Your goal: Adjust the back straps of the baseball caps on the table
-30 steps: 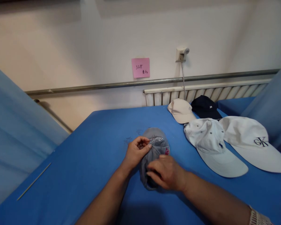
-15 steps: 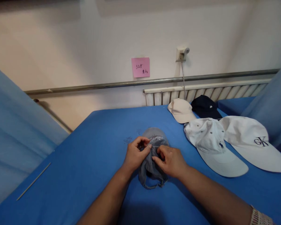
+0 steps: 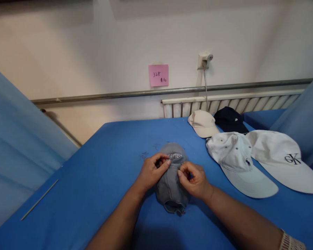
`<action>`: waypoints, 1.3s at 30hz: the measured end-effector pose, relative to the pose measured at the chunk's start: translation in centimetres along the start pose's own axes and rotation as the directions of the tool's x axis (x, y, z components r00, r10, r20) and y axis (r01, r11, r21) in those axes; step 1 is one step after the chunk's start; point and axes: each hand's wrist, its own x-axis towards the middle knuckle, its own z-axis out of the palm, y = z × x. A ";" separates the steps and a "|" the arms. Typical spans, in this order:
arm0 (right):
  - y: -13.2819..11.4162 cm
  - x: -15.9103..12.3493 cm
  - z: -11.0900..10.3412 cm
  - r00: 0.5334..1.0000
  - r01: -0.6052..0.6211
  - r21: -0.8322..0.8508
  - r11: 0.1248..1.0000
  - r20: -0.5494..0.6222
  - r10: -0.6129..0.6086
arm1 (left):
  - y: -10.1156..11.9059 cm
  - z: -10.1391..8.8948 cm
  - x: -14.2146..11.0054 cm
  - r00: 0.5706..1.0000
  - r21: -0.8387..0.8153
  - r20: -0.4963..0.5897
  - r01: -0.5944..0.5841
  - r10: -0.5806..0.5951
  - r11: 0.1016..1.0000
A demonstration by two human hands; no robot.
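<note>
A grey baseball cap (image 3: 169,187) with white lettering lies on the blue table cover, its brim pointing away from me and its back strap towards me. My left hand (image 3: 153,172) pinches the fabric at the left of the crown, fingers curled. On the opposite side, my right hand (image 3: 194,178) grips the crown's cloth between thumb and forefinger. Parts of the cap's sides are hidden by my fingers.
To the right lie a pale cap (image 3: 231,152) with a small dark emblem, a white cap (image 3: 279,149), a cream cap (image 3: 202,119) and a black cap (image 3: 228,118). A thin stick (image 3: 39,199) rests at the left. Blue curtains (image 3: 21,149) hang at both sides.
The cap's crown, bunched and folded before, is now spread out smoother, with more of the lettering showing. My right hand has shifted slightly to the right.
</note>
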 end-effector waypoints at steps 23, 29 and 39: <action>-0.1 -0.2 0.6 0.977 0.208 -0.129 0.970 0.071 -0.200 | -0.3 -1.8 0.1 0.939 0.084 0.322 0.095 -0.117 0.992; 0.1 -0.3 0.8 0.978 0.205 -0.142 0.968 0.055 -0.199 | -0.4 -2.0 0.0 0.892 -0.117 0.425 0.223 -0.154 0.968; 0.3 -0.2 0.8 0.982 0.189 -0.131 0.973 0.041 -0.186 | -0.3 -0.5 0.0 0.941 -0.177 0.322 0.166 -0.102 0.970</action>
